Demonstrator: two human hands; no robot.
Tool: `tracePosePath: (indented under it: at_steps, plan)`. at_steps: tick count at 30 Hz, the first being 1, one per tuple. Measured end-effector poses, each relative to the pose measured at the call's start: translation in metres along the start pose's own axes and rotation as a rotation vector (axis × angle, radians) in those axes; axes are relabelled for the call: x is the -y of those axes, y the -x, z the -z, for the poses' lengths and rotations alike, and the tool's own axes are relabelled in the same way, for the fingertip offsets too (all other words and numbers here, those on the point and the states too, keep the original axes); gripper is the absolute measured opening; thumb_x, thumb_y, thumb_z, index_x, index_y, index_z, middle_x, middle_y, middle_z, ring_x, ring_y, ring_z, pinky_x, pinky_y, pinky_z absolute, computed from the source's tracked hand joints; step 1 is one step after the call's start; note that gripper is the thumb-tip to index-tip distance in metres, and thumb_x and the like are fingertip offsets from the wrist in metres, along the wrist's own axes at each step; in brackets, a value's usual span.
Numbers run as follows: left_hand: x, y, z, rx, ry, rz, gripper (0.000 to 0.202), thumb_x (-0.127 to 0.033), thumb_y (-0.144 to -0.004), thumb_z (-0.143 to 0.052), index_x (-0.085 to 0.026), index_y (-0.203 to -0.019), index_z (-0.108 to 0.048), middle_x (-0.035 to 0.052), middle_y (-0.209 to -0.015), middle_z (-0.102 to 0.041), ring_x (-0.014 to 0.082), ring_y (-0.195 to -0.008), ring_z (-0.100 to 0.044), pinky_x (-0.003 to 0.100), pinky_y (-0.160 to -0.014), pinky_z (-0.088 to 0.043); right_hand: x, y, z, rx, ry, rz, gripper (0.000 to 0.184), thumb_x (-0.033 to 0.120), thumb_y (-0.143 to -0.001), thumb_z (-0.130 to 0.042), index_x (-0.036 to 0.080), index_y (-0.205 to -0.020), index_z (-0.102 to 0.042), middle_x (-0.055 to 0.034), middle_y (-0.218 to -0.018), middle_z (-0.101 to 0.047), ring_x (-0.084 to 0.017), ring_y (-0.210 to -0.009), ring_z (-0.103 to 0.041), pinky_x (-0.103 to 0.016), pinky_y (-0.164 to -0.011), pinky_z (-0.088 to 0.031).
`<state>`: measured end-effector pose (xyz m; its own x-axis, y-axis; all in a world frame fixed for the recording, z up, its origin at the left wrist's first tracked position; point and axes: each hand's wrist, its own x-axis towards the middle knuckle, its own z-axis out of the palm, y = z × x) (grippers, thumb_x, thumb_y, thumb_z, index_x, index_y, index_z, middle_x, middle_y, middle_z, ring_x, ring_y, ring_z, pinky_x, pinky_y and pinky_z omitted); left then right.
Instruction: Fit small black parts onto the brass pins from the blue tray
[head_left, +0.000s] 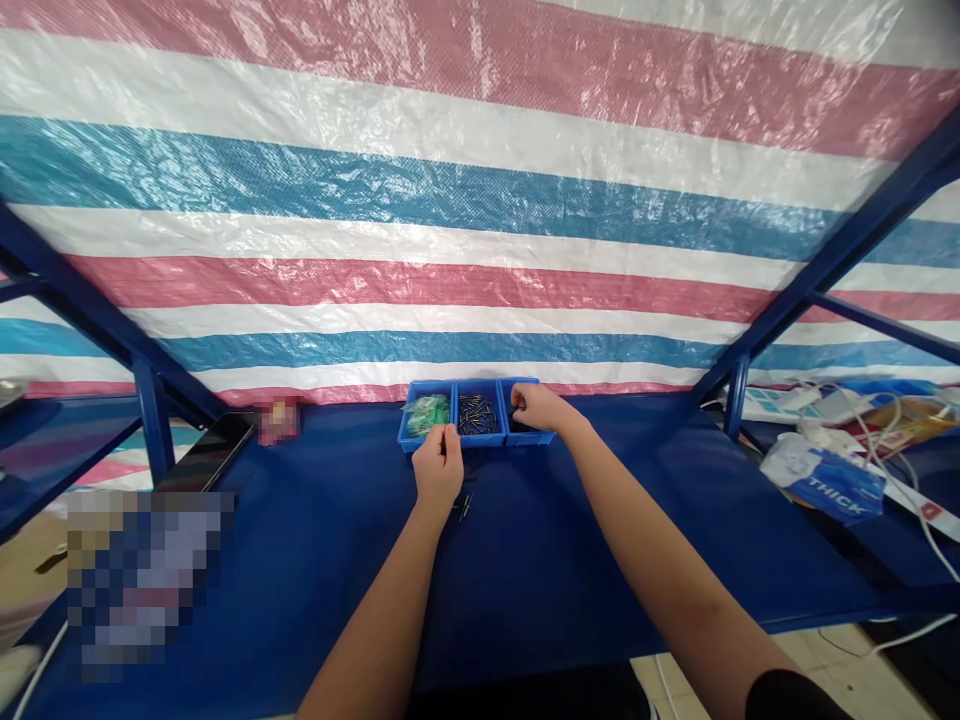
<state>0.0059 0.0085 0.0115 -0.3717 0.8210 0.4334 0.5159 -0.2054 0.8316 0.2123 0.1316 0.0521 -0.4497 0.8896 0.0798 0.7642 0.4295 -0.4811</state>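
Note:
Three blue bins stand side by side near the back of the table. The left bin (411, 443) holds green and clear plastic pieces, perhaps small bags. Many thin dark and brass-coloured pins (478, 414) fill the middle bin (481, 440). In front of the left bin, my left hand (437, 468) is closed in a pinch; whatever is in its fingers is too small to make out. My right hand (534, 406) reaches into the right bin (531, 438), fingers curled down and together, hiding its dark contents. A few loose pins (466, 506) lie beside my left wrist.
The blue table (585, 560) sits before a striped plastic sheet (480, 220), between blue frame posts (154, 420). At right are a blue-and-white plastic package (832, 482) and white cables (911, 480). A dark tray-like object (214, 450) and a small pinkish item (279, 420) lie at left.

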Motion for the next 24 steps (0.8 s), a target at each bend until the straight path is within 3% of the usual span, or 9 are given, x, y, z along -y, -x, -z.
tracePosePath:
  at_steps: [6,8,11,16,20,24]
  plan:
    - [0.003,-0.003,0.001,-0.037,0.009,0.036,0.038,-0.041,-0.099,-0.041,-0.018,-0.072,-0.055,-0.0006,-0.06,-0.052,0.0089,-0.056,-0.045,0.019,-0.057,-0.034,0.025,0.006,0.006,-0.251,-0.174,0.051,0.033,0.019,-0.081,-0.054,0.016,-0.114,-0.06,-0.0068,-0.105,-0.068,-0.013,-0.089,-0.062,-0.024,-0.08,-0.047]
    - [0.005,-0.002,0.001,-0.044,0.014,0.041,0.037,-0.041,-0.098,-0.041,-0.017,-0.074,-0.057,-0.0004,-0.061,-0.054,0.009,-0.058,-0.047,0.019,-0.058,-0.036,0.037,0.017,-0.005,-0.349,-0.275,0.061,0.033,0.022,-0.084,-0.054,0.018,-0.116,-0.061,-0.0068,-0.109,-0.068,-0.013,-0.087,-0.062,-0.025,-0.081,-0.048]
    - [0.007,-0.001,0.001,-0.048,0.014,0.042,0.037,-0.041,-0.099,-0.041,-0.017,-0.075,-0.057,-0.0002,-0.063,-0.056,0.0089,-0.059,-0.049,0.018,-0.06,-0.037,0.054,0.044,-0.032,-0.454,-0.376,-0.035,0.023,0.025,-0.088,-0.049,0.019,-0.103,-0.065,-0.0051,-0.096,-0.07,-0.012,-0.078,-0.062,-0.026,-0.077,-0.049]
    - [0.009,-0.002,0.001,-0.056,0.002,0.036,0.037,-0.04,-0.099,-0.041,-0.017,-0.075,-0.057,-0.0001,-0.065,-0.058,0.0087,-0.06,-0.05,0.018,-0.063,-0.038,0.068,0.079,-0.071,-0.196,-0.242,0.024,0.023,0.017,-0.086,-0.049,0.023,-0.099,-0.068,-0.0031,-0.101,-0.072,-0.015,-0.089,-0.065,-0.028,-0.081,-0.05]
    - [0.009,-0.003,0.001,-0.059,-0.012,0.038,0.036,-0.039,-0.099,-0.04,-0.018,-0.075,-0.057,-0.0006,-0.063,-0.056,0.0087,-0.059,-0.05,0.018,-0.062,-0.037,0.065,0.079,-0.083,-0.134,-0.171,0.03,0.035,0.013,-0.088,-0.046,0.024,-0.113,-0.068,-0.0046,-0.116,-0.071,-0.019,-0.11,-0.065,-0.031,-0.095,-0.05]
    - [0.009,-0.002,0.001,-0.048,-0.028,0.018,0.035,-0.038,-0.099,-0.041,-0.017,-0.075,-0.056,-0.0004,-0.065,-0.057,0.0087,-0.06,-0.05,0.018,-0.062,-0.037,0.059,0.074,-0.087,-0.088,-0.163,0.049,0.04,0.011,-0.086,-0.046,0.024,-0.116,-0.068,-0.0037,-0.12,-0.071,-0.02,-0.112,-0.064,-0.033,-0.099,-0.05]
